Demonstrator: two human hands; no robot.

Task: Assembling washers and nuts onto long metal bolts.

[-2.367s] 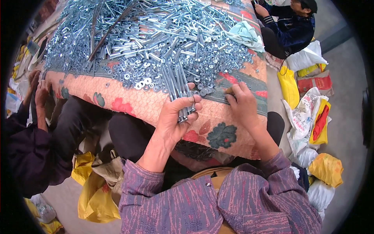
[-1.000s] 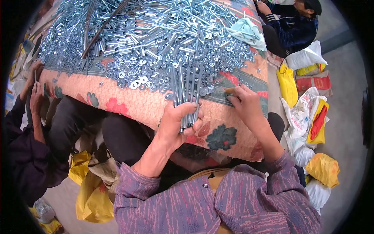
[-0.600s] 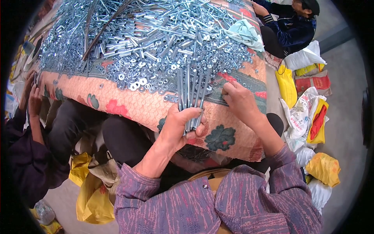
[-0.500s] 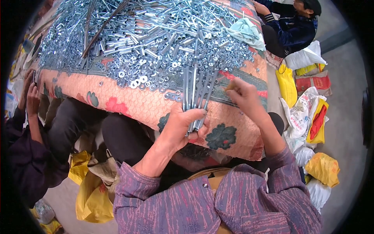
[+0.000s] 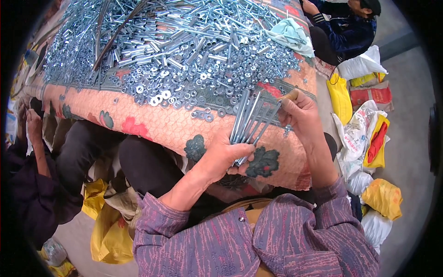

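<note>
My left hand is closed around a fanned bunch of long silvery bolts, their free ends pointing up and away from me over the table's near edge. Thumb and fingers of my right hand pinch at the tip of the rightmost bolt. Whatever small part they hold there, if any, is too small to make out. Just beyond the bunch, flat washers and small nuts lie scattered on the flowered cloth.
A large heap of rods and metal sleeves covers the far table, with dark straps and a pale cloth on it. One person sits far right, another at left. Sacks line the right floor.
The bunch has tilted to the right and its bolts have fanned out. My right hand has moved up and right, and its fingers have come to a bolt's tip.
</note>
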